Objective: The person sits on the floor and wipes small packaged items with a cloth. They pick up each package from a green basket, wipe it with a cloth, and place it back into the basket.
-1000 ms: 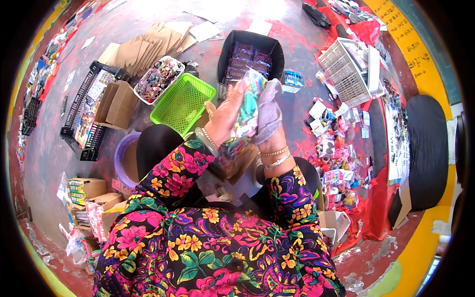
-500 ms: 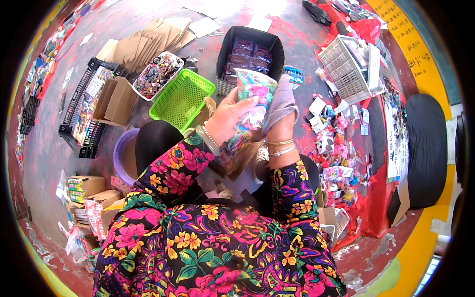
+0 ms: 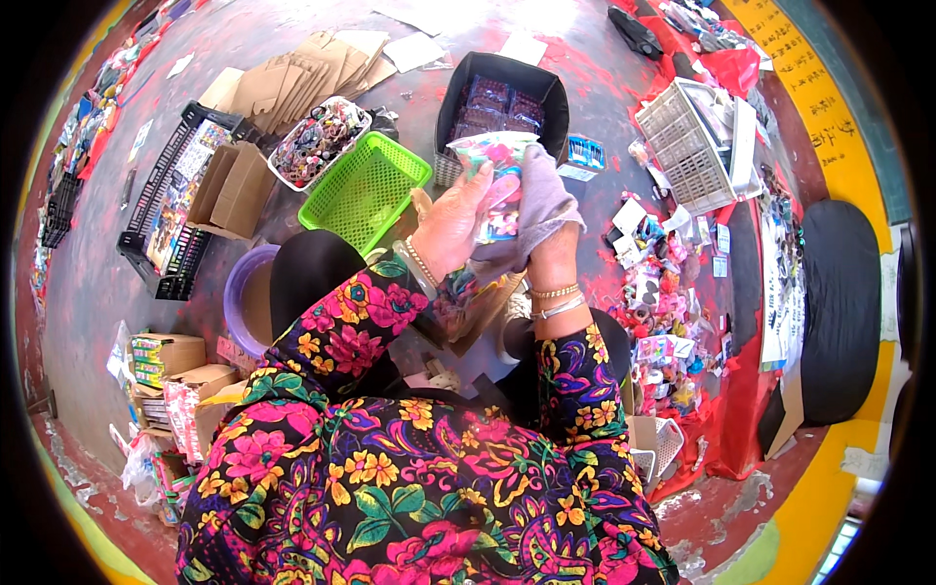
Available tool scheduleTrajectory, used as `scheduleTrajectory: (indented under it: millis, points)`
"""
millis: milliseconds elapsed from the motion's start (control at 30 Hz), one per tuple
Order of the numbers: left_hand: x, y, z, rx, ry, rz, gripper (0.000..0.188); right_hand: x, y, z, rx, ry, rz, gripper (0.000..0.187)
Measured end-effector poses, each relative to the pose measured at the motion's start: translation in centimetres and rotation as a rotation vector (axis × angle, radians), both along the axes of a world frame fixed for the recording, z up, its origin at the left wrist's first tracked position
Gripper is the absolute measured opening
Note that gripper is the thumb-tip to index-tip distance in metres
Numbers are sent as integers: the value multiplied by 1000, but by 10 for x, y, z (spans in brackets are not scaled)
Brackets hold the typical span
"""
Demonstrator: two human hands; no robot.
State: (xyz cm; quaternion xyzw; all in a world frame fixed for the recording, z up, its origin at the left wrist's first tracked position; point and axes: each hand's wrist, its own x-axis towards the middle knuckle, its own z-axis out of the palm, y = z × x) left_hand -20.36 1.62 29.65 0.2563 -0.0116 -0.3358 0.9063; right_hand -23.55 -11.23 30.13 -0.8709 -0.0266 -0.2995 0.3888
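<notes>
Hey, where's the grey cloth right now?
In the head view, just right of centre, the grey cloth is draped over the right hand, beside the clear packet in the left hand.

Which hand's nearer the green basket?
Left. The left hand, gripping the clear bag, is just right of the green basket; the right hand, partly under the grey cloth, is farther right.

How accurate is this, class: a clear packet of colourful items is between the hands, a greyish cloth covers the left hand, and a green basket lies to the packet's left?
Not quite: the head view shows the greyish cloth over the right hand, not the left hand. The clear packet is between them, with the green basket to its left.
</notes>
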Motion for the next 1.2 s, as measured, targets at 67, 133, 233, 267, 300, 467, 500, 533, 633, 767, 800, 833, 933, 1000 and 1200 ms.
scheduleTrajectory:
  millis: [67, 133, 233, 267, 300, 467, 500, 533, 633, 767, 800, 833, 933, 1000, 1200]
  points:
    - [2, -2, -3, -6, -42, -17, 35, 2, -8, -7, -131, -47, -65, 33]
    - [3, 1, -2, -54, -10, -55, 34, 2, -10, -15, -215, -103, -115, 33]
    - [8, 4, -2, -124, 33, -67, 31, 11, -13, -1, 117, 258, -164, 32]
    - [10, 5, -5, -115, 37, -17, 33, 10, -12, 3, 503, 373, -81, 37]
    - [13, 5, -10, -105, 42, 34, 35, 11, -11, 8, 994, 427, -55, 43]
    - [7, 11, 1, 47, 1, -50, 39, -2, -12, 9, 1334, 230, -38, 39]
    - [1, 8, 1, 78, -68, -122, 41, 7, -9, 5, 1140, 164, -7, 38]
    - [-6, 2, 4, 98, -135, -208, 43, 12, -6, 11, 938, 91, 10, 37]
    - [-5, 18, 6, 14, -170, -214, 47, 14, 10, 23, 1311, 387, 23, 34]
    - [-5, 33, 24, 71, -183, -259, 51, 12, 11, 10, 1181, 193, 46, 32]
    - [-3, 36, 28, 93, -201, -274, 52, 15, -4, 5, 1266, 348, 9, 35]
    - [0, 49, 39, 110, -166, -235, 51, 21, -12, 4, 1351, 513, -23, 38]
    - [14, 99, 70, 237, -209, -62, 45, 5, 23, 62, 1295, 467, -272, 42]
    - [31, 130, 69, 150, -256, 52, 33, -6, 18, 72, 1214, 391, -246, 44]
    - [74, 226, 4, 415, -224, 331, 34, -32, 1, 50, 1194, 412, -212, 47]
